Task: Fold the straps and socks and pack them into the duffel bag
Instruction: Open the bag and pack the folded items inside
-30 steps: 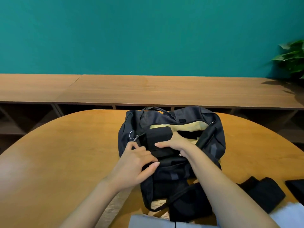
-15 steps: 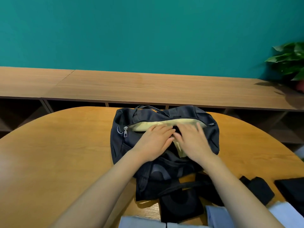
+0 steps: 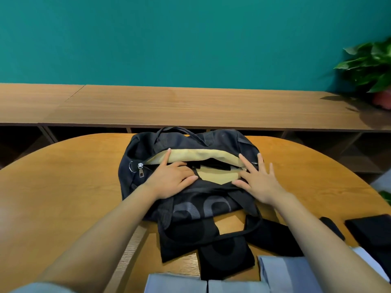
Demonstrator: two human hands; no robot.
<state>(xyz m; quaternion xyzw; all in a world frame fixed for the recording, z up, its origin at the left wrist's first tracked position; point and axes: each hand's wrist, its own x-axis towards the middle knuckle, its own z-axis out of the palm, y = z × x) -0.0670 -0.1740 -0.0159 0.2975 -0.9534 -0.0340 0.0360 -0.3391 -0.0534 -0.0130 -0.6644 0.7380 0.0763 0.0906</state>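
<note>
From the head camera, the black duffel bag (image 3: pixel 196 208) lies on the round wooden bench (image 3: pixel 63 187), right in front of the person, with its long side running left to right. Its zip is open and the tan lining (image 3: pixel 201 155) shows, with some dark things already inside. Both hands are open and flat on the bag and hold nothing. The left hand (image 3: pixel 171 180) presses near the zip pull (image 3: pixel 140 170), with one finger up on the far lip. The right hand (image 3: pixel 260 182) is spread over the right end of the opening. More dark folded pieces wait closer to the person than the hands are: one (image 3: pixel 226 259) near the middle, one (image 3: pixel 277 240) just right of it, and a flat black one (image 3: pixel 370 231) far right. I cannot tell which are socks and which are straps. The right hand looks nearer to most of them. The bag's own handle (image 3: pixel 230 234) loops over the middle pieces and may get in the way. Behind are a long wooden shelf (image 3: pixel 190 106) and a green plant (image 3: pixel 370 64).
</note>
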